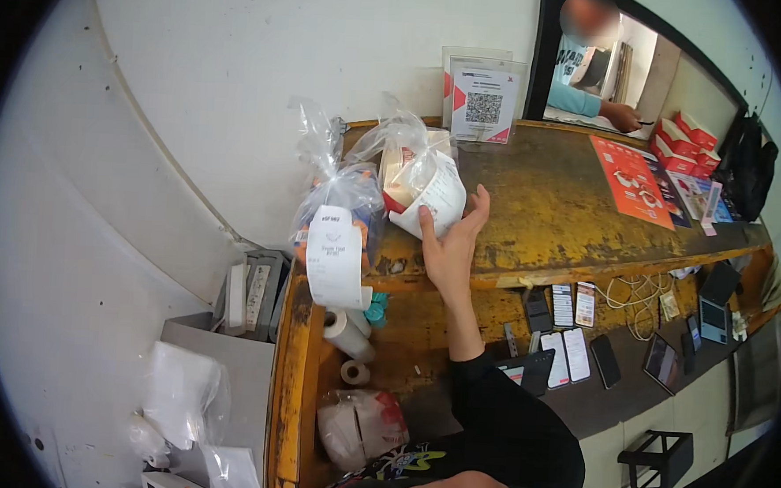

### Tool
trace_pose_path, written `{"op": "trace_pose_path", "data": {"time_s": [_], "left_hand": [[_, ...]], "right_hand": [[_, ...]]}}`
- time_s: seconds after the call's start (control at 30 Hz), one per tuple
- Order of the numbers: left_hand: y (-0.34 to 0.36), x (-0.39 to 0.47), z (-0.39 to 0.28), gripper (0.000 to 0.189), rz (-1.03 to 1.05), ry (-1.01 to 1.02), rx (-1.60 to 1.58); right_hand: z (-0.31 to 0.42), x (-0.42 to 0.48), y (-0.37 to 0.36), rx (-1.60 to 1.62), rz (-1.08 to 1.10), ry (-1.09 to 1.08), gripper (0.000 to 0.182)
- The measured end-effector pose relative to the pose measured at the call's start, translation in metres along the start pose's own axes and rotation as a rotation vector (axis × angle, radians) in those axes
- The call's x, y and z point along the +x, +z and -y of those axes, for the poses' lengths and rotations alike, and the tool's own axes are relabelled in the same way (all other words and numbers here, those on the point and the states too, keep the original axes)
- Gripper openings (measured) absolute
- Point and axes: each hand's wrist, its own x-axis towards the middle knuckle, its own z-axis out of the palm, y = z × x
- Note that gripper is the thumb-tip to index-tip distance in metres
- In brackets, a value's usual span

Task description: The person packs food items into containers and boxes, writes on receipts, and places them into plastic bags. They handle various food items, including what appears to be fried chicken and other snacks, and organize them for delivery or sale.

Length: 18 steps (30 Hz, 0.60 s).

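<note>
My right hand (453,250), in a black sleeve, reaches over the worn wooden counter (524,218) with thumb and fingers apart. Its thumb lies against a curled paper receipt (443,194) on a clear plastic bag (402,152) that holds a beige and red food box; no firm grip shows. Just left, a second knotted clear bag (331,181) holds a blue and orange package, with a long printed receipt (333,261) hanging down its front. My left hand is out of view.
Code signs (484,106) stand at the wall, left of a window where another person's hand (622,117) rests. Leaflets (632,184) and red boxes (680,143) lie right. The lower shelf holds phones (577,355), cables, plastic rolls (346,334); a black stool (657,460) stands below.
</note>
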Motion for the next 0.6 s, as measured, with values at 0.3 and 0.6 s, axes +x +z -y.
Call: {"op": "trace_pose_path", "data": {"time_s": [0.3,0.6], "left_hand": [[0.01,0.012,-0.032,0.032,-0.112,-0.063,0.044],[0.013,0.004,-0.035,0.032,-0.15,-0.113,0.081]], "right_hand": [[0.014,-0.01,0.0,-0.418,0.232,-0.126,0.054],[0.01,-0.008,-0.001,-0.443,0.29,-0.15,0.059]]}}
